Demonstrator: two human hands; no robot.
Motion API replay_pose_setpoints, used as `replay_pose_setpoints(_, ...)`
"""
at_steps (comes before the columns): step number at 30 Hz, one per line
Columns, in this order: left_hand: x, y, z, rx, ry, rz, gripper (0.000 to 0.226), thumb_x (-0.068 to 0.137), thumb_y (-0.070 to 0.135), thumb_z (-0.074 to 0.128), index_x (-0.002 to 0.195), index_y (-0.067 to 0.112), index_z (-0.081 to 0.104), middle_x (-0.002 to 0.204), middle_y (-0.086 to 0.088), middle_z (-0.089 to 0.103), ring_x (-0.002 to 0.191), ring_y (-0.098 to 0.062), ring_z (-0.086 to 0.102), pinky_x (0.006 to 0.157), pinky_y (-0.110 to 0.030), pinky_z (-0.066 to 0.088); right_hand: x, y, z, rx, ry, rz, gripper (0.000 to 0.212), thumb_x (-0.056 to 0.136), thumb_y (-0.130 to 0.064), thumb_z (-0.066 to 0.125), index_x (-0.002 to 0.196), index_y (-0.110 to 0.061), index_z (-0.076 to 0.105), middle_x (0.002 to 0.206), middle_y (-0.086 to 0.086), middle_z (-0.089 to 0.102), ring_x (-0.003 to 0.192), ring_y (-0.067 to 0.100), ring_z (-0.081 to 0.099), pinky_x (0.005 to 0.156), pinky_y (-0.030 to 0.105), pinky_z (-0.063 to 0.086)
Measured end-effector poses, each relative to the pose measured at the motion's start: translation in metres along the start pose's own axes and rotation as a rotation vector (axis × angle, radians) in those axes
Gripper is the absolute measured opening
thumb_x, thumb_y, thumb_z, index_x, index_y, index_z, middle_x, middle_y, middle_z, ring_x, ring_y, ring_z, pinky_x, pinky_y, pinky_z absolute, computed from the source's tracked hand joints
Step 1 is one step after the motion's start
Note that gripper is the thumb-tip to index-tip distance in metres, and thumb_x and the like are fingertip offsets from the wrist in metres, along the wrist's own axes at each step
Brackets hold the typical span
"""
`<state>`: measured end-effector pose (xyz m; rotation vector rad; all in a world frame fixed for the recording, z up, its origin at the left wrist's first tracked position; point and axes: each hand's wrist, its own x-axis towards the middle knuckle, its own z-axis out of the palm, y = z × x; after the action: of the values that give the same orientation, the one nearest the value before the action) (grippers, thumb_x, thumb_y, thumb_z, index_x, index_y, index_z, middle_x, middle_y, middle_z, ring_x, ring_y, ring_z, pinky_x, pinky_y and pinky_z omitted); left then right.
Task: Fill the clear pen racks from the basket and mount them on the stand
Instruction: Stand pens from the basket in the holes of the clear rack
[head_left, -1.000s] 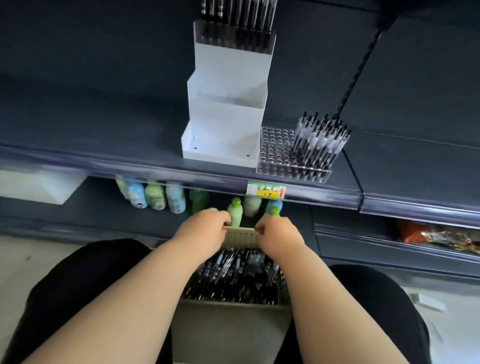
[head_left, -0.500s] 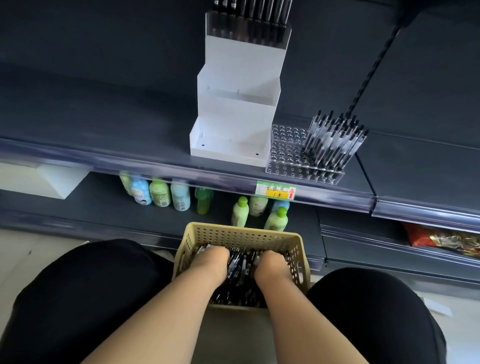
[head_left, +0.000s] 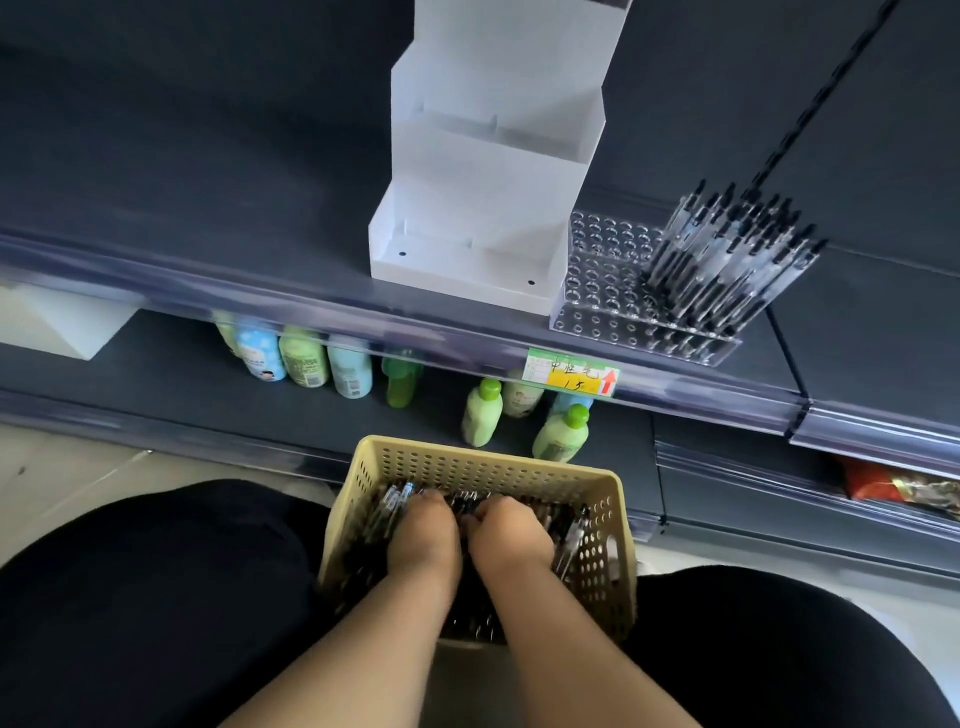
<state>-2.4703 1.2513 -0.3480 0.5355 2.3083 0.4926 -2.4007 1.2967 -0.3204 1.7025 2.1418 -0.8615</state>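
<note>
A beige perforated basket (head_left: 483, 462) full of dark pens (head_left: 384, 512) sits between my knees. My left hand (head_left: 423, 535) and my right hand (head_left: 511, 535) are both down inside it, side by side, fingers curled into the pile; whether either grips pens is hidden. On the dark shelf above stands the white stepped stand (head_left: 488, 171), its lower tiers bare. Right beside it lies a clear pen rack (head_left: 613, 280) with rows of holes, its right half filled with upright pens (head_left: 732, 254).
Several green and blue bottles (head_left: 483, 413) stand on the lower shelf behind the basket. A yellow price tag (head_left: 571, 373) hangs on the shelf edge. A white box (head_left: 57, 322) is at the left, red packets (head_left: 898, 486) at the right. My black-clad knees flank the basket.
The basket came down from near the shelf edge to between my knees. My hands left its far rim and went down into the pens. The view dropped closer to the shelf.
</note>
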Motion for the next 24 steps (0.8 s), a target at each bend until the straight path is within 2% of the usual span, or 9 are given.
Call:
replay_pose_setpoints(3, 0.005, -0.001, 0.002, 0.0, -0.028, -0.015, 0.037, 0.1, 0.022, 0.025, 0.118, 0.004, 0.053, 0.124, -0.017, 0.055, 0.114, -0.031, 0.052, 0.091, -0.033, 0.038, 0.009, -0.008, 0.002, -0.033, 0.002, 0.045, 0.031, 0.087, -0.041, 0.055, 0.104, -0.017, 0.065, 0.111, 0.004, 0.065, 0.104, 0.025, 0.061, 0.079, 0.029, 0.044)
replay_pose_setpoints(5, 0.007, -0.001, 0.0, 0.117, -0.042, -0.046, 0.035, 0.1, 0.015, 0.028, 0.123, 0.003, 0.051, 0.126, -0.016, 0.053, 0.115, -0.032, 0.053, 0.093, -0.038, 0.041, 0.014, -0.011, 0.004, -0.07, -0.005, 0.063, 0.029, 0.087, -0.036, 0.055, 0.107, -0.017, 0.064, 0.114, 0.004, 0.065, 0.107, 0.024, 0.061, 0.082, 0.031, 0.045)
replay_pose_setpoints(8, 0.01, -0.001, -0.002, 0.284, -0.066, -0.037, 0.037, 0.096, 0.005, 0.032, 0.131, 0.0, 0.045, 0.13, -0.016, 0.051, 0.119, -0.033, 0.052, 0.095, -0.042, 0.043, 0.021, -0.011, 0.005, -0.052, -0.044, 0.106, 0.029, 0.085, -0.035, 0.059, 0.107, -0.017, 0.063, 0.115, 0.002, 0.064, 0.106, 0.023, 0.06, 0.08, 0.03, 0.045)
replay_pose_setpoints(11, 0.008, -0.003, -0.003, 0.31, -0.067, 0.002, 0.033, 0.096, 0.008, 0.04, 0.126, 0.004, 0.05, 0.129, -0.014, 0.051, 0.119, -0.031, 0.051, 0.098, -0.04, 0.044, 0.024, -0.01, 0.002, 0.063, -0.105, 0.147, 0.035, 0.078, -0.04, 0.064, 0.104, -0.017, 0.063, 0.108, 0.002, 0.065, 0.102, 0.023, 0.061, 0.079, 0.029, 0.045)
replay_pose_setpoints(13, 0.005, -0.004, -0.008, 0.31, -0.071, 0.035, 0.03, 0.094, 0.009, 0.045, 0.122, 0.008, 0.055, 0.126, -0.011, 0.053, 0.117, -0.029, 0.053, 0.097, -0.038, 0.044, 0.021, -0.01, -0.002, 0.151, -0.134, 0.132, 0.034, 0.073, -0.041, 0.064, 0.097, -0.017, 0.065, 0.097, 0.003, 0.066, 0.093, 0.023, 0.062, 0.077, 0.028, 0.047)
replay_pose_setpoints(16, 0.001, -0.005, -0.017, 0.27, -0.052, 0.069, 0.023, 0.095, 0.016, 0.046, 0.115, 0.015, 0.056, 0.12, -0.007, 0.059, 0.112, -0.025, 0.055, 0.092, -0.035, 0.047, 0.011, -0.01, -0.014, 0.212, -0.147, 0.081, 0.027, 0.074, -0.04, 0.059, 0.084, -0.015, 0.064, 0.075, 0.003, 0.062, 0.067, 0.019, 0.059, 0.058, 0.021, 0.043)
replay_pose_setpoints(18, -0.006, -0.005, -0.025, 0.169, -0.017, 0.089, 0.021, 0.096, 0.022, 0.045, 0.113, 0.018, 0.056, 0.117, -0.006, 0.061, 0.108, -0.025, 0.056, 0.088, -0.033, 0.046, 0.002, -0.01, -0.025, 0.189, -0.162, 0.03, 0.026, 0.079, -0.033, 0.054, 0.086, -0.011, 0.066, 0.067, 0.002, 0.062, 0.057, 0.014, 0.056, 0.049, 0.019, 0.041)
replay_pose_setpoints(21, -0.021, 0.001, -0.035, -0.014, 0.072, 0.178, 0.023, 0.097, 0.028, 0.044, 0.111, 0.015, 0.057, 0.111, -0.008, 0.064, 0.102, -0.027, 0.058, 0.081, -0.03, 0.043, -0.013, -0.01, -0.042, 0.293, -0.091, -0.031, 0.019, 0.079, -0.024, 0.057, 0.08, -0.008, 0.066, 0.071, 0.007, 0.065, 0.066, 0.02, 0.059, 0.065, 0.025, 0.05)
replay_pose_setpoints(24, -0.04, 0.011, -0.044, -0.165, 0.149, 0.311, 0.023, 0.096, 0.028, 0.045, 0.111, 0.016, 0.058, 0.107, -0.006, 0.066, 0.097, -0.026, 0.06, 0.079, -0.031, 0.044, -0.034, -0.009, -0.061, 0.4, 0.026, -0.105, 0.011, 0.079, -0.021, 0.059, 0.079, -0.011, 0.062, 0.073, 0.007, 0.066, 0.069, 0.022, 0.061, 0.065, 0.028, 0.049)
